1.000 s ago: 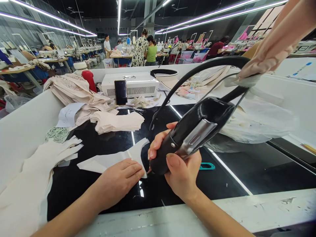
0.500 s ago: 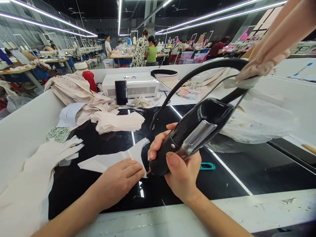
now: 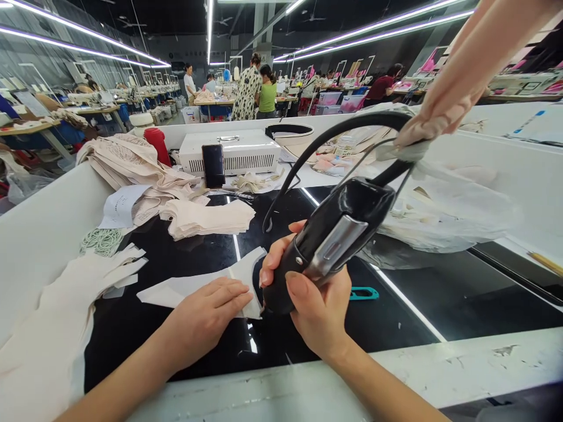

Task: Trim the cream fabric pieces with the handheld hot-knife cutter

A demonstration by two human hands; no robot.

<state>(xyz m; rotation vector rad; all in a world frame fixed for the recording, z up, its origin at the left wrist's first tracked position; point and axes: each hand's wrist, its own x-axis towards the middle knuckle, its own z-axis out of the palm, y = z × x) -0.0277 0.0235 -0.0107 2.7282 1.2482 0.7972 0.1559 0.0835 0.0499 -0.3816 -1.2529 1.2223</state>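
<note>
A black corded handheld tool (image 3: 323,249) with a metal lever slants up to the right, its lower end at the right edge of a white fabric piece (image 3: 176,289). My right hand (image 3: 314,299) is wrapped round its body, thumb near the lever. Whether the tip touches the fabric is hidden. Lying flat on that piece, my left hand (image 3: 211,310) presses it against the glossy black tabletop (image 3: 145,346), fingers outstretched. A twisted pale cloth strip (image 3: 422,132) is tied at the tool's cable end and runs upward.
Cut fabric layers (image 3: 48,328) lie at left, with another stack (image 3: 209,218) farther back. A phone (image 3: 213,166) leans on a white vented box (image 3: 241,152). To the right are a teal tool (image 3: 364,293) and a clear plastic bag (image 3: 457,217). Co-workers stand in the background.
My left hand has slid back slightly, baring more of the fabric's right corner. The tool's upper end has swung left, so it stands a little steeper. The camera view has shifted slightly.
</note>
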